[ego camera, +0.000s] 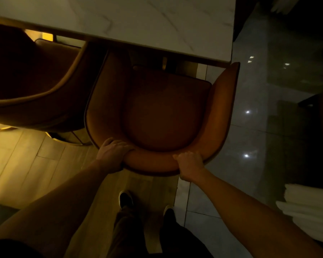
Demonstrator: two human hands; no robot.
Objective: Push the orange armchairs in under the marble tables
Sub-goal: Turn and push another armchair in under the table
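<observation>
An orange armchair [164, 112] stands directly below me, its front tucked partly under the edge of a white marble table [138, 21]. My left hand [113, 152] grips the left part of the curved backrest rim, fingers curled over the top. My right hand [189, 165] grips the rim's right part the same way. The seat cushion and both armrests show; the right armrest tip sits just past the table's corner. A second orange armchair [32, 81] stands to the left, also partly under the table.
Wooden floor [26, 157] lies to the left and under my feet; glossy grey tiles [259, 127] lie to the right. A stack of white things [309, 211] sits at the right edge. The left chair's metal legs [73, 136] are close to my chair.
</observation>
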